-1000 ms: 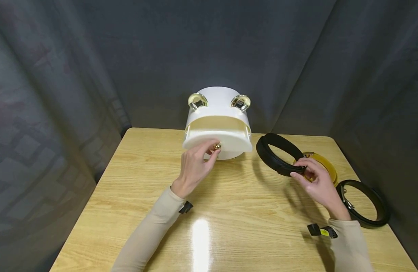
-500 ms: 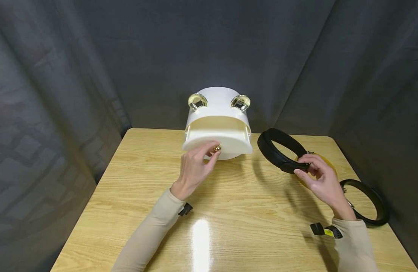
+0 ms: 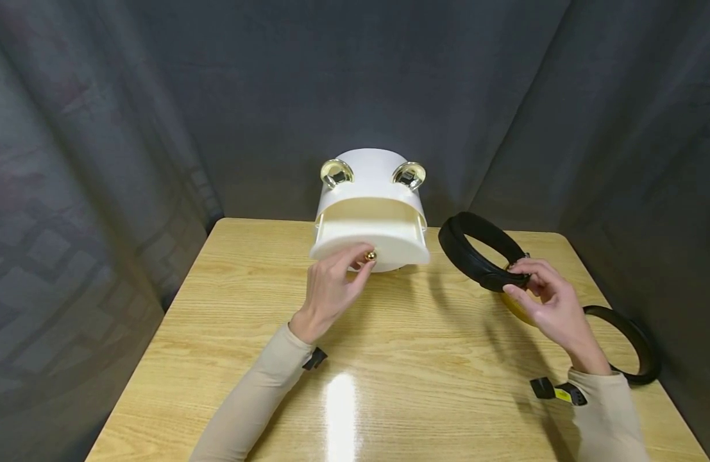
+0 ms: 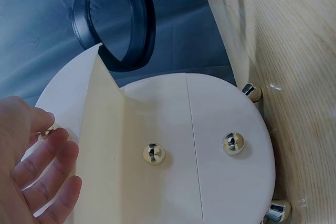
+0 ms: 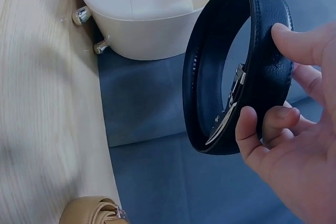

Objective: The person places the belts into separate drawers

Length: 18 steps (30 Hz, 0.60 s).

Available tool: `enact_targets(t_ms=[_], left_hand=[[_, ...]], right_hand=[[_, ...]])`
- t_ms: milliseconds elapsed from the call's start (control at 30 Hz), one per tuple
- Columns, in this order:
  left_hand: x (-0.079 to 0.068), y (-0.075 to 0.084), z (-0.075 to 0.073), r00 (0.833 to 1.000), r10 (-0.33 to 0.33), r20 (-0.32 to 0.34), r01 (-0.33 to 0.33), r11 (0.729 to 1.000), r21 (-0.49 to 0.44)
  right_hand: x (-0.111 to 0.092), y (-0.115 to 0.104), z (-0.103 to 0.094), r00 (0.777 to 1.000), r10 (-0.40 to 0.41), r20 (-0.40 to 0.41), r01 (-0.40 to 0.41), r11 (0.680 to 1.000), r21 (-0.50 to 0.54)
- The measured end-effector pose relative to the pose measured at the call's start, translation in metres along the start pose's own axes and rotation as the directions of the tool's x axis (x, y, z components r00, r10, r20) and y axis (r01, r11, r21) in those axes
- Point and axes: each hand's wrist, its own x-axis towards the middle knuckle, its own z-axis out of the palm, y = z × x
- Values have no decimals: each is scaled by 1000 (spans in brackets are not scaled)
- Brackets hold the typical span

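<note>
Thumb and finger of my left hand [image 3: 330,290] pinch the small gold knob [image 3: 371,256] of the top drawer [image 3: 402,251]. That drawer stands pulled out from a rounded white storage box [image 3: 372,170] with gold round ornaments. Two lower drawers with gold knobs [image 4: 154,153] are closed in the left wrist view. My right hand [image 3: 553,311] grips a coiled black belt [image 3: 465,258] by its near right side, raised above the table to the right of the box. Its silver buckle [image 5: 239,80] shows inside the loop in the right wrist view.
A coiled tan-yellow belt [image 3: 517,309] lies on the wooden table [image 3: 424,385], partly hidden behind my right hand. Farther right, another coiled black belt [image 3: 643,353] lies near the table's edge, partly covered by my forearm. Grey curtains [image 3: 262,96] hang behind and at both sides.
The drawer knob and my left hand have come slightly toward me, with the drawer a little further out. My right hand and the black belt have shifted slightly right and up in view.
</note>
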Motion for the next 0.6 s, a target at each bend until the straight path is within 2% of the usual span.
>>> enact_targets(t_ms=[233,600], left_hand=[[-1,2,-1,1000,9,2,-9,1000,20],[-4,1,1,1000,15,10,-16,1000,26]], right_hand=[[3,-6,-3,999,-32,-9,32,998,45],[8,-9,-7,1000,-20,-19,21,997,79]])
